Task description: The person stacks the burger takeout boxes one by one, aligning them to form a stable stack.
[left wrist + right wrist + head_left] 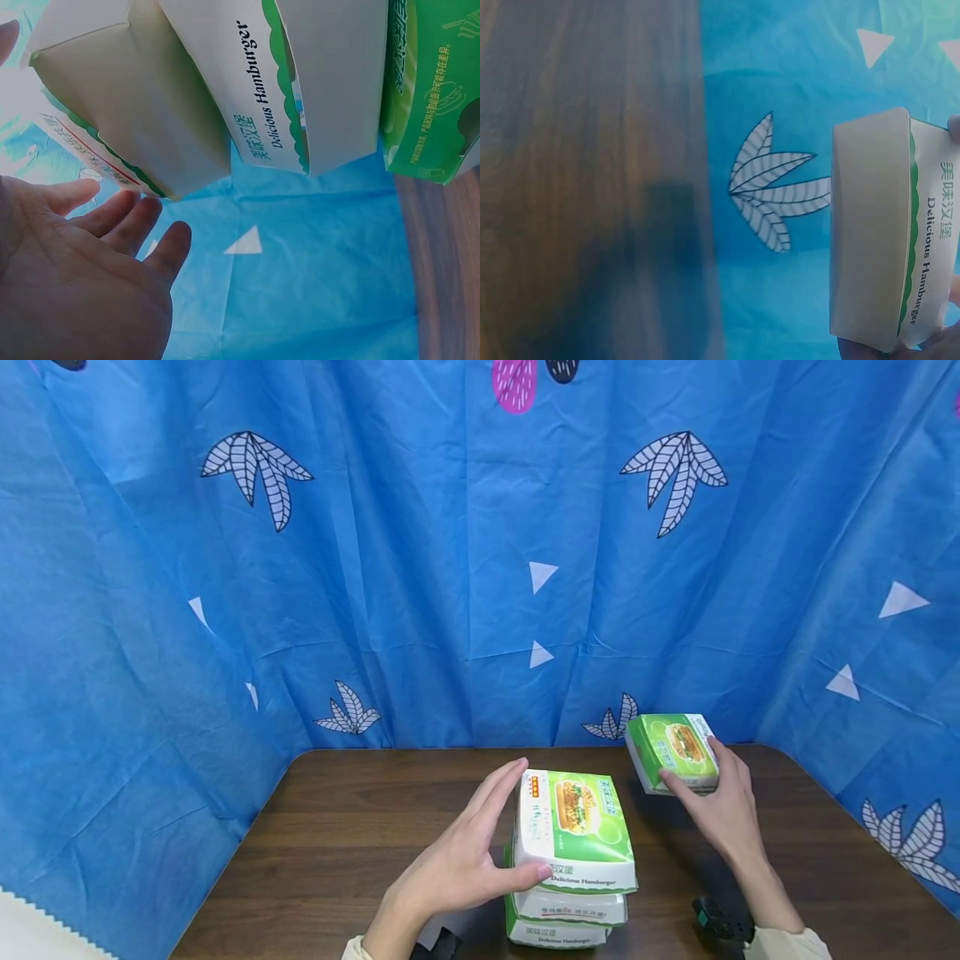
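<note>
Three hamburger boxes in green and white stand stacked near the table's front; the top box sits slightly askew over the middle box and bottom box. My left hand spreads around the left side of the top box, thumb across its front, fingers fairly straight along its side. In the left wrist view, the fingertips lie beside the boxes. At the back right, my right hand grips another hamburger box between thumb and fingers. That box appears raised off the table in the right wrist view.
The brown wooden table has rounded back corners. A blue patterned cloth hangs behind it and along both sides. A dark strap device is on the right wrist, with another dark piece near the left wrist.
</note>
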{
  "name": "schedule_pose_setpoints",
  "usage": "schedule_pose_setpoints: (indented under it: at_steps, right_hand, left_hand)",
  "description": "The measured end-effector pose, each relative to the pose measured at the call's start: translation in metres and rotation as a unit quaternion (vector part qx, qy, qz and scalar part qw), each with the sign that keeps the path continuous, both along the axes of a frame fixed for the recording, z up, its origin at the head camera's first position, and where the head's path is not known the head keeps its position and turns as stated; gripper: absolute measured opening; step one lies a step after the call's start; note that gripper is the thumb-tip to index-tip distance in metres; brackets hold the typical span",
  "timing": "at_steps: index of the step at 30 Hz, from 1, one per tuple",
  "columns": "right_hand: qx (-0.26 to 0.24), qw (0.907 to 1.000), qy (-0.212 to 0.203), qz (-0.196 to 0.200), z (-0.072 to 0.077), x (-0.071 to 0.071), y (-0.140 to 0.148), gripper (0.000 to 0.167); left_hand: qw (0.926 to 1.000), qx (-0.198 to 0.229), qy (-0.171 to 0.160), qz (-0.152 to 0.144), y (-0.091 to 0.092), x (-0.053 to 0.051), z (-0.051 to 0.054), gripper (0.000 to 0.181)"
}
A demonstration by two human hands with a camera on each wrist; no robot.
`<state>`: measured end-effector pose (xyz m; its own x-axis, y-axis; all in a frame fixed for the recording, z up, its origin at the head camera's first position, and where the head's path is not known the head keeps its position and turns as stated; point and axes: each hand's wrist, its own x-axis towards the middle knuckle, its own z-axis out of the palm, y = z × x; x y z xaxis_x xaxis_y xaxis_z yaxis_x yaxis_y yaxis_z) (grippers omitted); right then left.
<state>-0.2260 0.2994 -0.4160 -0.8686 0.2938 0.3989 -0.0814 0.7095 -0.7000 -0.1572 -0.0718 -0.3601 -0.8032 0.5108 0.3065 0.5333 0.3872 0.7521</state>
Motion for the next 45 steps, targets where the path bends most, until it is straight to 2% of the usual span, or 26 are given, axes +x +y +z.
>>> schedule_pose_setpoints:
  at_steps: [13,24,30,41,45]
  right_hand:
    - [0.009,0.9982,0.053,0.026,0.024,0.01,-0.011,0.098]
    - [0.014,0.9958,0.078,0.045,0.04,0.019,-0.018,0.093]
    - [0.012,0.9931,0.102,0.056,0.047,0.025,-0.022,0.09]
    - [0.012,0.9859,0.149,0.075,0.057,0.035,-0.026,0.08]
    - [-0.005,0.9823,0.167,0.085,0.061,0.039,-0.029,0.077]
  left_hand:
    - [0.9998,-0.003,-0.018,0.001,0.0,-0.001,0.0,0.099]
    - [0.9997,0.0,-0.023,-0.004,0.0,-0.002,0.0,0.098]
    - [0.9995,0.004,-0.031,-0.006,0.0,-0.002,0.001,0.098]
    - [0.9998,0.004,-0.018,-0.004,0.0,-0.001,0.0,0.1]
    - [0.9998,0.002,-0.018,-0.003,0.0,-0.001,0.0,0.1]
